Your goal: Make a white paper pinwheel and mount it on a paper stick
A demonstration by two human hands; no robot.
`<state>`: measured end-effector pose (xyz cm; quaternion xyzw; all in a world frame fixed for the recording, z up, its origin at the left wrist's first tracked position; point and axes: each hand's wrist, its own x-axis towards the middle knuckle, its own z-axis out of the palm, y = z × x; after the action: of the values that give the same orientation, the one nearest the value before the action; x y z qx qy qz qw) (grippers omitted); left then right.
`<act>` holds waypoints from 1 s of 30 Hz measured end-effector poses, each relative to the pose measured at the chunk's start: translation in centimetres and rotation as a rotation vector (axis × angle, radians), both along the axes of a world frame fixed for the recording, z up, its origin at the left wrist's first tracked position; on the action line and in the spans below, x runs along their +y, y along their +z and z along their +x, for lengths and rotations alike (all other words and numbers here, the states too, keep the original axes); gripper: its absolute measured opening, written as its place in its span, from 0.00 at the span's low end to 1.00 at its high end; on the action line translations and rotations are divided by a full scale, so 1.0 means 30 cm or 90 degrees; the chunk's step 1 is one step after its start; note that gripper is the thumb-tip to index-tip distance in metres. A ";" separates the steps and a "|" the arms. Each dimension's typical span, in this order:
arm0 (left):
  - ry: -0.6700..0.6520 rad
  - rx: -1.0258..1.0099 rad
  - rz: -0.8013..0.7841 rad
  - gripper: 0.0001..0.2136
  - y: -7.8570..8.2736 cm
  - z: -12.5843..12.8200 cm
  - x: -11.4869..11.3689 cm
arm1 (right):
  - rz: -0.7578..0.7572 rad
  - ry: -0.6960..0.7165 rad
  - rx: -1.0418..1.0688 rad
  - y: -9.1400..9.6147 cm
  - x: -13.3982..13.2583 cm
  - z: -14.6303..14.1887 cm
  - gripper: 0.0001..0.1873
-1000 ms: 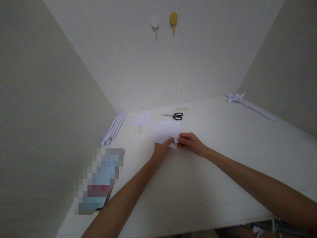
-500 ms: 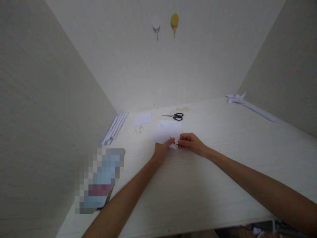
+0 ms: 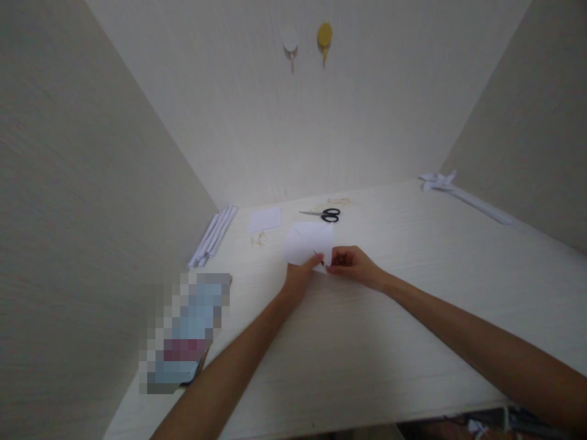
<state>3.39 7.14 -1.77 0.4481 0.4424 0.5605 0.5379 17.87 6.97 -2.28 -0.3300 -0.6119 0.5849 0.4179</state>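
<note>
A square white sheet of paper [image 3: 306,239] lies on the table in front of me, with thin dark diagonal lines near its far left and near right corners; whether they are cuts or drawn lines I cannot tell. My left hand [image 3: 299,278] grips the sheet's near edge, its thumb on top and the other fingers hidden beneath. Closed in a pinch, my right hand [image 3: 352,264] has its fingertips at the sheet's near right corner. A small dark red spot shows between the two hands. Scissors [image 3: 323,214] with black handles lie just beyond the paper.
Another white paper square [image 3: 265,219] and some small yellowish bits [image 3: 259,239] lie at the left. Rolled papers [image 3: 213,237] rest by the left wall, near a blurred flat object [image 3: 190,333]. At the right wall is a paper pinwheel [image 3: 438,181] on a stick [image 3: 481,206].
My right fingertips have shifted slightly down and left against the paper's near right corner. My left hand keeps its place on the sheet.
</note>
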 end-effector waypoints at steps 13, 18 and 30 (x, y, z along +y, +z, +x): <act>-0.017 0.035 0.020 0.06 0.017 -0.002 -0.006 | 0.061 -0.037 -0.057 0.011 -0.003 0.003 0.12; -0.014 0.046 0.012 0.08 0.022 0.001 -0.010 | 0.048 -0.054 -0.070 0.002 0.000 -0.001 0.14; -0.029 0.046 0.036 0.09 -0.001 -0.005 -0.001 | 0.052 -0.069 -0.068 -0.011 0.001 -0.001 0.16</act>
<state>3.24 7.10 -1.79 0.4935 0.4350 0.5436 0.5212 17.83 7.01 -2.60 -0.3763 -0.6376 0.5176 0.4289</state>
